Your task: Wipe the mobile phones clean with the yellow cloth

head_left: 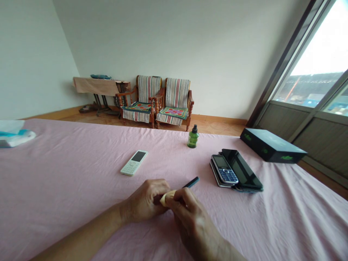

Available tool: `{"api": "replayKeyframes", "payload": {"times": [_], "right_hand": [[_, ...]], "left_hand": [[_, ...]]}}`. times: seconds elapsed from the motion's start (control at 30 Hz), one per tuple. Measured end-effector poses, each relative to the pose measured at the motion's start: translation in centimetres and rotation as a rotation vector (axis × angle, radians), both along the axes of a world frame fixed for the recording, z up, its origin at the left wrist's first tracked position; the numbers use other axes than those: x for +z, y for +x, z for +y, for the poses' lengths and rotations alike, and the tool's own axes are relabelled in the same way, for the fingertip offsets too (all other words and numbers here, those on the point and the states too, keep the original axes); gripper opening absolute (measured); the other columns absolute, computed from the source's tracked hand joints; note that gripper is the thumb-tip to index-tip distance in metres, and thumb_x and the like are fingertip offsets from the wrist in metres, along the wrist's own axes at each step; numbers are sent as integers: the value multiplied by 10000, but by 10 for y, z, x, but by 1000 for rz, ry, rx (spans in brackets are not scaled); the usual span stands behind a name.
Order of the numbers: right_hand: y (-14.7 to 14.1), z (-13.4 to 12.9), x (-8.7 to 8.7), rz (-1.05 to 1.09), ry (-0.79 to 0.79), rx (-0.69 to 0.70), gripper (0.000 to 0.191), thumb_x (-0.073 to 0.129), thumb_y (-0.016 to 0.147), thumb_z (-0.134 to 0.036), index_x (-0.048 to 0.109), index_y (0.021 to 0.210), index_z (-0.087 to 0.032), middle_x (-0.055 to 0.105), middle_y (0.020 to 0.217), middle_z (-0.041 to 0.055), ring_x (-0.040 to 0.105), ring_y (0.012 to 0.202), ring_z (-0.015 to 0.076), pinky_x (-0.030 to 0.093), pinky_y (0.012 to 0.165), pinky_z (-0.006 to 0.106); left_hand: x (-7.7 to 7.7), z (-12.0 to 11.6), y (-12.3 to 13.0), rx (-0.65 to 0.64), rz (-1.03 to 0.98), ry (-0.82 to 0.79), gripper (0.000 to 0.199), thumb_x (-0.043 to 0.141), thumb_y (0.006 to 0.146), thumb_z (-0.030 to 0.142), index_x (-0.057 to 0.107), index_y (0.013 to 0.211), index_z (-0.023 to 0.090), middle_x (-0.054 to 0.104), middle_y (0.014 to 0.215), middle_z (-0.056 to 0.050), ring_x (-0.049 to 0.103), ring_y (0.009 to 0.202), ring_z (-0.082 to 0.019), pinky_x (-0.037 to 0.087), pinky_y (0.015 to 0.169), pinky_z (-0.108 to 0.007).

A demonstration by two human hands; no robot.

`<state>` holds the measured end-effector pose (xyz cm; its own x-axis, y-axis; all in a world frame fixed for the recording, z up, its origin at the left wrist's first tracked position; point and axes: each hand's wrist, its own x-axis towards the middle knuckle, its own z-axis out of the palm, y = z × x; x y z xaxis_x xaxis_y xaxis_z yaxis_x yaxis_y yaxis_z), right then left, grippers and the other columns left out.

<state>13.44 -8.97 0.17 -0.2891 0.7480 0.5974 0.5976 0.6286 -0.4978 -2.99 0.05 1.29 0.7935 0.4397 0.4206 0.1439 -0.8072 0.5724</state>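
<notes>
My left hand (148, 199) is closed around one end of a slim dark object (192, 182), whose blunt far end sticks out up and to the right; its middle is hidden, and I cannot make out its kind. Pressed against it is a small pale-yellow cloth (168, 198), bunched up. The fingers of my right hand (193, 217) pinch this cloth, close beside the left fingertips. Just beyond my hands lies a white keypad phone (134, 163), face up on the pink sheet (81, 174).
To the right, a dark keypad phone (225, 169) rests on a stack beside a black tablet-like device (241, 168). A green spray bottle (193, 137) stands behind. A black box (272, 145) sits at the far right, a tissue pack (16, 137) at the far left. Two chairs (174, 98) stand beyond.
</notes>
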Motion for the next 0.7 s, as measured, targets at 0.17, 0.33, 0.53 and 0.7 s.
{"api": "replayKeyframes", "payload": {"times": [0.17, 0.33, 0.53, 0.7], "right_hand": [[32, 13, -4, 32, -17, -302, 353, 408, 911, -53, 637, 1144, -189, 548, 903, 68, 582, 784, 170, 522, 692, 287], [53, 20, -7, 48, -31, -425, 310, 433, 920, -117, 661, 1119, -178, 534, 893, 61, 578, 754, 161, 508, 675, 278], [53, 22, -6, 197, -83, -440, 289, 466, 916, -181, 698, 1088, -199, 536, 902, 60, 599, 732, 149, 522, 620, 259], [42, 23, -9, 463, -283, -341, 271, 498, 914, -280, 710, 1059, -194, 494, 887, 33, 543, 485, 73, 434, 337, 198]], "left_hand": [[2, -2, -1, 15, 31, -22, 170, 620, 791, 116, 678, 942, 170, 667, 813, -34, 609, 759, -168, 460, 673, -237], [-1, -2, -2, 31, 57, 33, 242, 632, 775, 94, 664, 1004, 166, 659, 843, -45, 607, 779, -179, 480, 702, -257], [2, -7, 0, 94, -46, 83, 199, 554, 868, 81, 654, 1020, 161, 618, 823, -43, 588, 748, -157, 481, 672, -239], [6, -17, 2, 147, -281, 177, 248, 594, 889, 95, 625, 1125, 161, 625, 915, -69, 613, 828, -153, 513, 741, -235]]}}
